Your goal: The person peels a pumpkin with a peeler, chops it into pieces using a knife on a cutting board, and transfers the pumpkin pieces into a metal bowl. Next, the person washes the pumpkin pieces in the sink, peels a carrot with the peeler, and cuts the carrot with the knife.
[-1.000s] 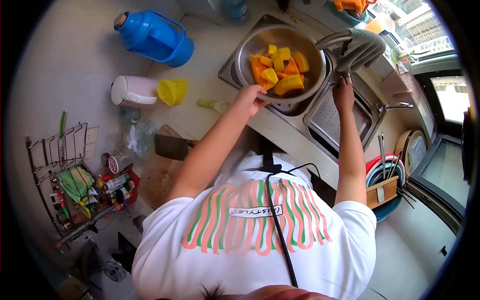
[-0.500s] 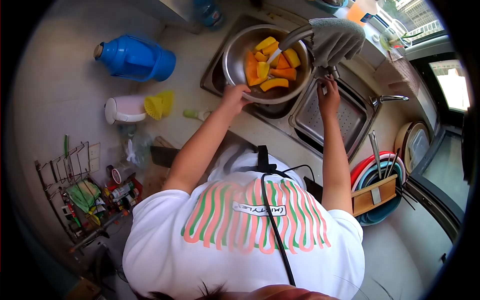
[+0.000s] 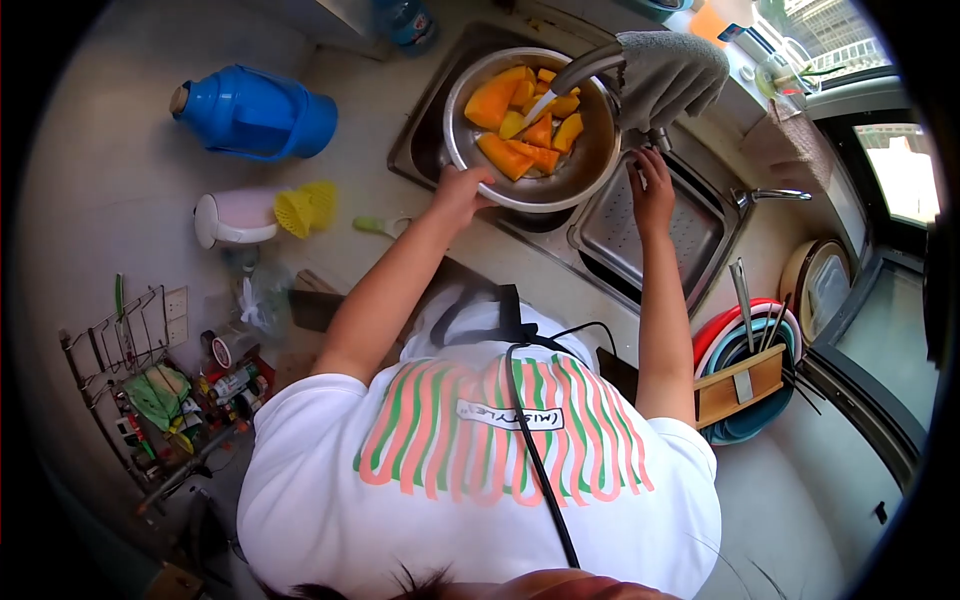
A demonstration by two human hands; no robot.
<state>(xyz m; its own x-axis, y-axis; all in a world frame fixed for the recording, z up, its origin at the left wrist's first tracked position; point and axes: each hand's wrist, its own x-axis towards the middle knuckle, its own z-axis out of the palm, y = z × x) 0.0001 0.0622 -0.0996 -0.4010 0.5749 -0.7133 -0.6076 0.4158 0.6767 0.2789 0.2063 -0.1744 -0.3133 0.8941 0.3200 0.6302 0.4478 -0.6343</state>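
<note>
The left hand (image 3: pixel 460 197) grips the rim of the metal bowl (image 3: pixel 592 165), over the sink's (image 3: pixel 421 152) left basin, with orange chunks (image 3: pixel 493 98) inside. The right hand (image 3: pixel 652 192), fingers slightly parted, hovers over the sink's right side, near the faucet (image 3: pixel 590 63).

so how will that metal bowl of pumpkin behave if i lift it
The metal bowl should stay stiff, judging by its shiny rigid wall. It's probably weighty with the pumpkin chunks inside, and they may slide, lying loose. With only the left hand gripping its near edge, it would likely tip toward the far side.
</note>
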